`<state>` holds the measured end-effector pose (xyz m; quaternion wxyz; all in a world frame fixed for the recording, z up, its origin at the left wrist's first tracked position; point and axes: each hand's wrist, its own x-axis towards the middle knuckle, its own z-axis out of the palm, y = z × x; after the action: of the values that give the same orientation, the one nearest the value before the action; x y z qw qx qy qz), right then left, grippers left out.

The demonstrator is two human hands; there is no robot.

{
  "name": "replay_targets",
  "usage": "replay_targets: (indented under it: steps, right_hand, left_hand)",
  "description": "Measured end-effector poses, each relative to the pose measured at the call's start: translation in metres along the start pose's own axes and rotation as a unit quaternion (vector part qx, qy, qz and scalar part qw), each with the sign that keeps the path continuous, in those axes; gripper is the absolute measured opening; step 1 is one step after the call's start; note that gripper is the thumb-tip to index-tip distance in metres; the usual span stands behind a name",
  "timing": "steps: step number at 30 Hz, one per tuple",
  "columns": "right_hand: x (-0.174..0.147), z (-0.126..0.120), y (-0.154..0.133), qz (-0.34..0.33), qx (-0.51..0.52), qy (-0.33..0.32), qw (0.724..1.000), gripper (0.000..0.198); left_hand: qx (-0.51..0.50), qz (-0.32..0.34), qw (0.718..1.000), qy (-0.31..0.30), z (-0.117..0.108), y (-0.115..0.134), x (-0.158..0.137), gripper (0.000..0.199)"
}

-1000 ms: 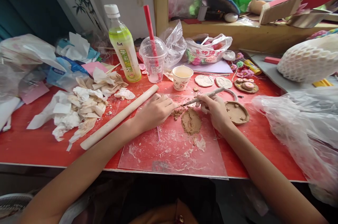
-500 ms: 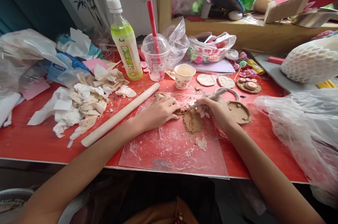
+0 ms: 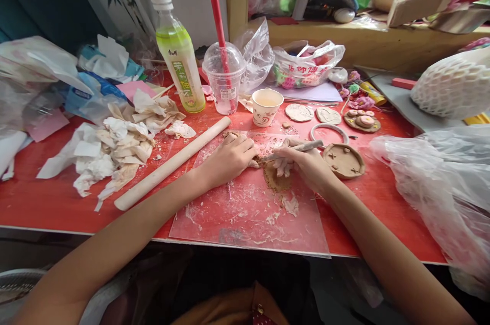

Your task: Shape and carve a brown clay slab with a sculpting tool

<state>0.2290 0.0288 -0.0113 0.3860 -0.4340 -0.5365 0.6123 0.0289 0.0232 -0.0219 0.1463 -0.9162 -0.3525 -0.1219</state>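
My right hand [image 3: 302,161] grips a thin grey clay modelling tool [image 3: 312,146] like a pen, its tip pointing left at my other hand's fingertips. My left hand [image 3: 239,154] rests low over a clear plastic sheet [image 3: 245,220], fingers curled and drawn together on a small piece of brown clay [image 3: 259,159], mostly hidden by them. Below the right fingers lies a flat brown clay slab [image 3: 277,180] with a rough edge, partly covered by the hand. Close to the right wrist sits a round, rimmed clay dish [image 3: 346,161] with small raised shapes inside.
A wooden rolling pin [image 3: 172,164] lies left of the sheet, beside crumpled tissues [image 3: 118,149]. Behind the hands stand a paper cup [image 3: 265,117], a lidded plastic cup [image 3: 223,77] and a green drink bottle [image 3: 179,65]. Clay discs [image 3: 299,112] and a ring [image 3: 329,126] lie right.
My right hand has moved slightly left with the modelling tool, whose tip now reaches the left fingertips. It covers more of the slab and less of the dish. The view has shifted slightly.
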Motion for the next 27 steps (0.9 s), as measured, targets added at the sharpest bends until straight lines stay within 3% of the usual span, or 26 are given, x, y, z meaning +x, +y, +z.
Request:
replay_targets:
  steps: [12, 16, 21, 27]
  right_hand:
    - [0.003, 0.001, 0.004, -0.031, 0.033, 0.005, 0.999, 0.016]
    - [0.005, 0.0, 0.003, -0.046, 0.061, 0.02, 0.997, 0.016]
    - [0.009, -0.011, 0.003, -0.067, 0.09, 0.088, 0.99, 0.015]
    - [0.012, -0.014, 0.005, -0.046, 0.084, 0.106, 0.99, 0.014]
  left_hand:
    - [0.008, 0.009, 1.0, 0.019, -0.005, 0.0, 0.0, 0.033]
    - [-0.005, -0.03, 0.999, 0.032, -0.012, -0.005, 0.0, 0.027]
    - [-0.095, -0.113, 0.982, 0.114, -0.026, -0.021, 0.001, 0.019]
    - [-0.12, -0.115, 0.983, 0.08, -0.023, -0.042, -0.005, 0.022]
